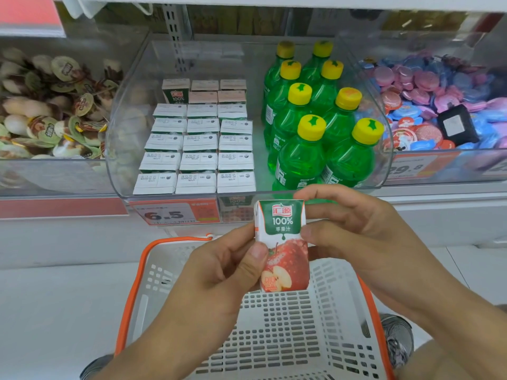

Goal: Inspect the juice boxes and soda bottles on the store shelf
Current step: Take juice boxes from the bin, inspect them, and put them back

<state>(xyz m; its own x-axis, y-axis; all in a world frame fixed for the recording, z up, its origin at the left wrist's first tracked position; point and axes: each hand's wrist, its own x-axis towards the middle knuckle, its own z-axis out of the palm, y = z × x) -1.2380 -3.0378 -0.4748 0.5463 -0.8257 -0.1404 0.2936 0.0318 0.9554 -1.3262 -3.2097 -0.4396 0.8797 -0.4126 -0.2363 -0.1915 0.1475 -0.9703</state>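
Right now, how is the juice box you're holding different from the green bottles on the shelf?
The juice box is a small white and green carton with an apple picture; the green bottles are see-through plastic with yellow caps. The juice box is square-edged, the bottles round with narrow necks. The juice box is held up by the left hand and right hand over a basket; the bottles stand in the clear bin. Both are upright drinks.
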